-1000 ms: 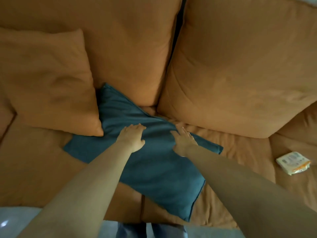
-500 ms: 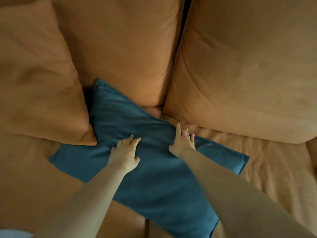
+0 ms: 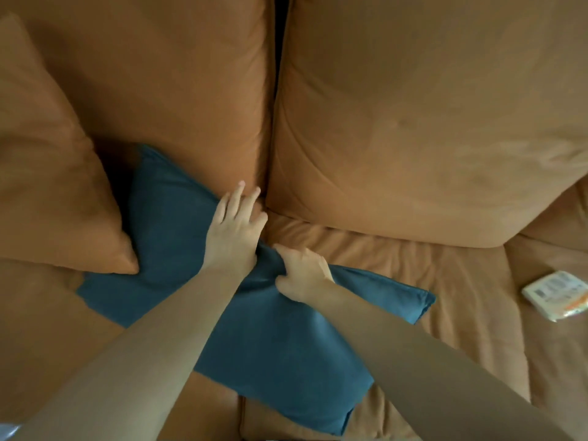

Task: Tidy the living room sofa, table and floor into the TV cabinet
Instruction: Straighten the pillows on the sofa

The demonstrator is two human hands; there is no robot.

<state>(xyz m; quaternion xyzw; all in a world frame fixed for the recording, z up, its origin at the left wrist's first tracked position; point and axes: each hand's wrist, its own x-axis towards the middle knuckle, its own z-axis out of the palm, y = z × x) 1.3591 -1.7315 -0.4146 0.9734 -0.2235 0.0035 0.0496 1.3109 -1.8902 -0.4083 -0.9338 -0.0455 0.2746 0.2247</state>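
Note:
A blue cushion (image 3: 273,342) lies flat and askew on the seat of the orange sofa (image 3: 397,275), its far corner tucked between an orange throw pillow (image 3: 54,186) and the left back cushion. My left hand (image 3: 234,230) rests on the cushion's far edge, fingers spread and touching the back cushion. Just right of it, my right hand (image 3: 302,273) pinches a fold of the blue fabric along the same edge.
Two large orange back cushions (image 3: 413,122) meet at a dark gap (image 3: 280,43) straight ahead. A small white and orange packet (image 3: 556,294) lies on the seat at the far right. The seat seam (image 3: 241,418) runs under the blue cushion.
Both hands were flat on the middle of the blue cushion. My left hand has slid forward to its far edge, and my right hand has closed on the fabric. The packet is back in view.

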